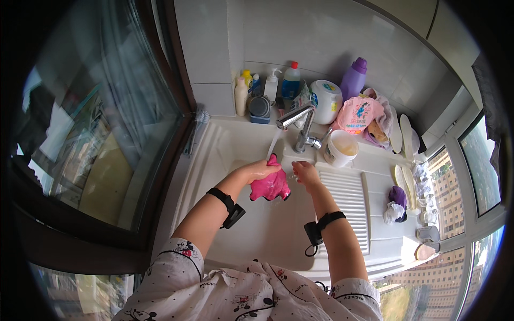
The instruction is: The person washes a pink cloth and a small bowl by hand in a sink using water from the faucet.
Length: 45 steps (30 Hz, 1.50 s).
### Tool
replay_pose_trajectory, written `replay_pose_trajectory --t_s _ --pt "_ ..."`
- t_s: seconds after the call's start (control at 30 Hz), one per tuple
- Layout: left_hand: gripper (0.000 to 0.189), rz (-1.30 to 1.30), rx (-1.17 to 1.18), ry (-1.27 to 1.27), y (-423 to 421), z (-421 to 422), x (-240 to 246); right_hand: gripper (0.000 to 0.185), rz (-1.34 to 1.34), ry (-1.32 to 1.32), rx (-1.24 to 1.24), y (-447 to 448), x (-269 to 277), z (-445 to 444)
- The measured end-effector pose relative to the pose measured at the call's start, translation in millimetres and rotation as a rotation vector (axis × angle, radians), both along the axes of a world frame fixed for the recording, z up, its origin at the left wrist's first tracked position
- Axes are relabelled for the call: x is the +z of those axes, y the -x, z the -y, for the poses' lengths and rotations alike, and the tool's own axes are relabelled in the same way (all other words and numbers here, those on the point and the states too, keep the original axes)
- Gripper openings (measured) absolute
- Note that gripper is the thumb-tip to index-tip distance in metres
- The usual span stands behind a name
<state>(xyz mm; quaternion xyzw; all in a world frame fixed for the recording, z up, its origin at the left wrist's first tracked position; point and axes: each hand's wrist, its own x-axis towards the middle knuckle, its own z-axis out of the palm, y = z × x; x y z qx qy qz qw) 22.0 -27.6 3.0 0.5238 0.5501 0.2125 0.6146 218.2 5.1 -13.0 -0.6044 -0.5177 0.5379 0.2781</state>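
My left hand (260,170) grips a wet, bright pink cloth garment (270,185) with dark trim at its lower edge. Water runs from the chrome faucet (295,116) onto the cloth's upper end, and drops fall from below it. The garment hangs over the basin of a white laundry sink (257,236). To the right of the cloth and apart from it, my right hand (306,175) is wet, its fingers curled in with no object visible in them. Each forearm wears a black strap with a small device.
A white tub (340,148) with yellowish contents stands right of the faucet, behind the ribbed washboard (344,208). Bottles, a white container (326,100) and a pink pouch (357,114) line the back ledge. Purple and white cloths (396,204) and insoles (404,186) lie at right. A dark-framed glass pane (160,120) borders the left.
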Motion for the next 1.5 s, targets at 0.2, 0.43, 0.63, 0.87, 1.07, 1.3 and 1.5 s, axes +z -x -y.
replay_pose_trajectory --t_s 0.2,0.43,0.63,0.87,1.07,1.3,1.5 --pt "0.047 0.304 0.19 0.013 8 15 -7 0.022 -0.136 0.231 -0.017 -17 -40 23" --pt "0.047 0.343 0.243 -0.007 19 26 0 0.026 -0.288 0.137 0.027 4 -41 39" --pt "0.054 0.551 0.221 0.009 21 34 9 0.026 -0.523 0.198 0.208 19 -36 42" --pt "0.047 0.563 0.286 -0.023 33 34 -1 0.014 -0.835 0.356 0.138 31 -6 53" --pt "0.058 0.467 0.329 -0.036 39 35 -2 0.004 -0.963 0.346 0.12 19 -30 37" --pt "0.05 0.372 0.333 -0.001 33 43 10 0.012 -0.447 0.23 0.102 31 -29 38" --pt "0.053 0.335 0.43 -0.027 32 48 6 0.012 0.053 -0.056 0.153 24 -35 38"
